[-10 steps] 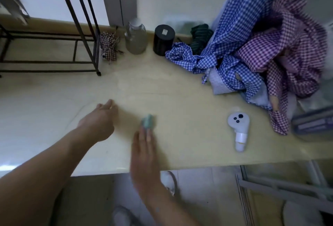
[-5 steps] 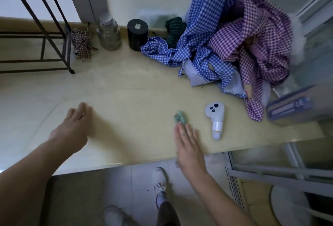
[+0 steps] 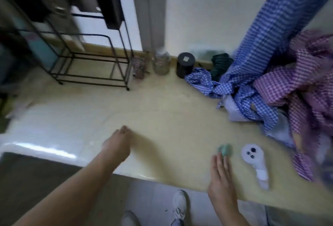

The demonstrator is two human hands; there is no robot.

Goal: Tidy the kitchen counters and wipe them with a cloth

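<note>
A pale yellow counter [image 3: 171,110] fills the middle of the view. My right hand [image 3: 220,175] lies flat near the front edge, its straight fingertips pressing a small teal cloth [image 3: 225,149] onto the surface. Most of the cloth is hidden under the fingers. My left hand [image 3: 118,146] rests on the counter further left, fingers relaxed, holding nothing. A white handheld controller [image 3: 255,162] lies just right of the cloth.
A heap of blue and purple checked fabric [image 3: 281,89] covers the right side. At the back wall stand a black canister [image 3: 185,64], a clear jar [image 3: 161,63] and a small checked bundle [image 3: 138,69]. A black wire rack [image 3: 90,60] stands back left.
The view has swung left and blurred. My right hand still presses the teal cloth beside the controller; over the past second it slid the cloth rightward. My left hand stays resting on the counter.
</note>
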